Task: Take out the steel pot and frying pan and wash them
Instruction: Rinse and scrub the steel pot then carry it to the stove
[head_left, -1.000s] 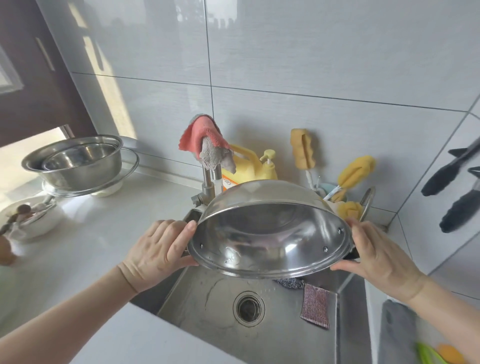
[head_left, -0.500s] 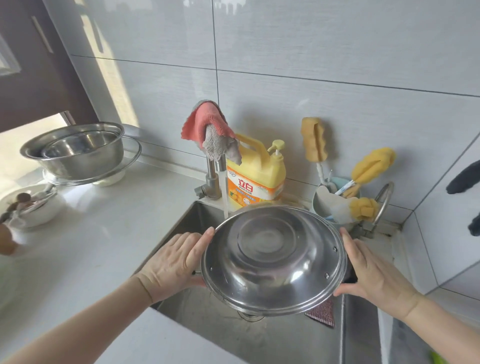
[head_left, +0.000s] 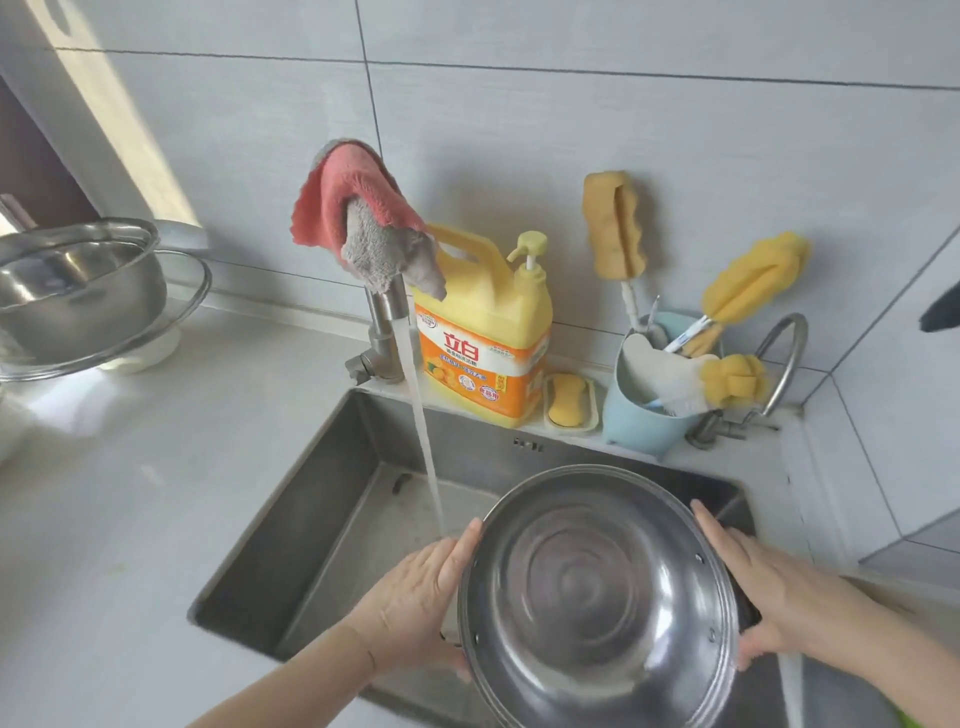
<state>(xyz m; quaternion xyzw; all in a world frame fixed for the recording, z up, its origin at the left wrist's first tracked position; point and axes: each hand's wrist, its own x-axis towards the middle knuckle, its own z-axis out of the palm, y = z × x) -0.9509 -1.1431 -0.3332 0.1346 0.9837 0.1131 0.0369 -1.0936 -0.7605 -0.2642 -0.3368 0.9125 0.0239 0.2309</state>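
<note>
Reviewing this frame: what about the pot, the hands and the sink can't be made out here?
All head view.
- Steel pot: near rim cut off by the bottom edge; handles not visible.
- Left hand, right hand: fingertips hidden behind the pot wall, so the grip is unclear.
- Sink: drain hidden under the pot.
- Water stream: landing point behind the left hand.

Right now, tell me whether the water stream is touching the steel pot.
Apart. The head view shows the water stream falling left of the steel pot rim, ending behind the left hand fingers, with sink visible between.
</note>
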